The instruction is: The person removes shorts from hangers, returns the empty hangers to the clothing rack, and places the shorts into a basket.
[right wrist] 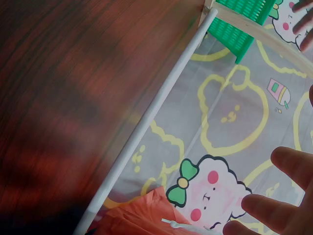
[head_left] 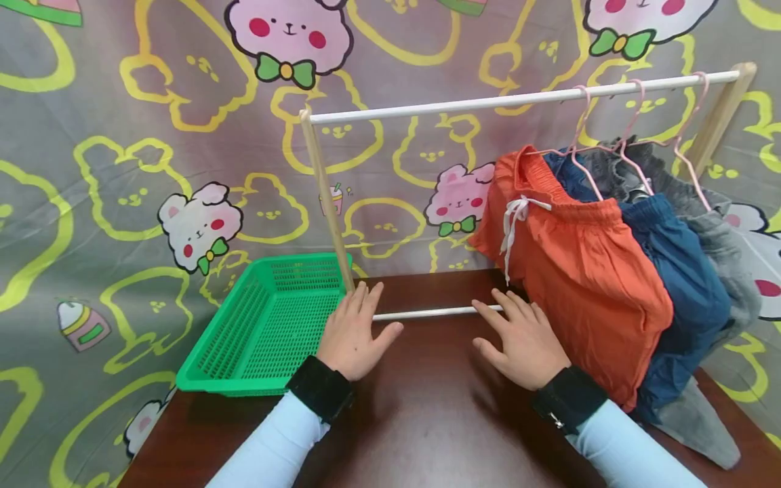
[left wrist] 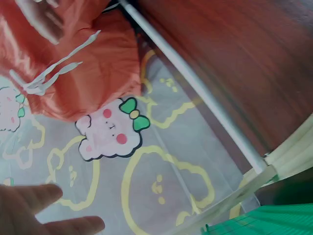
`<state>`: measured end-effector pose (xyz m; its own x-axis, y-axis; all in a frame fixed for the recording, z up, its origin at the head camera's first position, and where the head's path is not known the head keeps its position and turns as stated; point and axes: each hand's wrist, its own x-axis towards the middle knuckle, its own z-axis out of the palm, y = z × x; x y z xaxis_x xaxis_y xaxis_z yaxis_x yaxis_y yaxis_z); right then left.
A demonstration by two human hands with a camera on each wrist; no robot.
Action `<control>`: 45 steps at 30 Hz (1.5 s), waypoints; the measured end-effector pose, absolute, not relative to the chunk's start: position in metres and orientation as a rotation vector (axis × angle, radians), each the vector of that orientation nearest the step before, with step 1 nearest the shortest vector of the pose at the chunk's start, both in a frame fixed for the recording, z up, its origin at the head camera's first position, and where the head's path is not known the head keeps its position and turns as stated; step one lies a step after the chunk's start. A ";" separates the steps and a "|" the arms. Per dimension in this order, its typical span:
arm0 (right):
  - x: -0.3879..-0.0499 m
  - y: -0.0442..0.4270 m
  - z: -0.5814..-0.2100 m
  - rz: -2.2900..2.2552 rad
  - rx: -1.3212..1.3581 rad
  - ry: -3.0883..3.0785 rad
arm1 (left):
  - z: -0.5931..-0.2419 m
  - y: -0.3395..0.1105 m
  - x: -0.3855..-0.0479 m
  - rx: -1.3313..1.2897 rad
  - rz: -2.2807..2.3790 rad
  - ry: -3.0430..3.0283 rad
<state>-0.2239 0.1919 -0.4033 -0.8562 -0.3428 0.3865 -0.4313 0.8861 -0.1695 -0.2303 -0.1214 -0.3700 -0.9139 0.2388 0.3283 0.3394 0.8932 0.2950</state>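
Shorts hang beside the right hand, a basket beside the left hand.

Backdrop: was grey cloth, patterned with yellow outlines.
Printed animals: had red cheeks and green bows.
Printed cup: showed at far left.
Surface: was dark reddish-brown, softly glossy.

a staged booth (cartoon-print cloth backdrop)
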 end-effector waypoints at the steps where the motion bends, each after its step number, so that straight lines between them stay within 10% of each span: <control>1: -0.224 0.192 -0.403 0.354 0.572 -2.710 | -0.367 -0.122 -0.231 -0.428 -0.529 -2.768; 45: -0.220 0.188 -0.409 0.340 0.565 -2.779 | -0.287 -0.154 -0.317 -0.321 -1.559 -2.288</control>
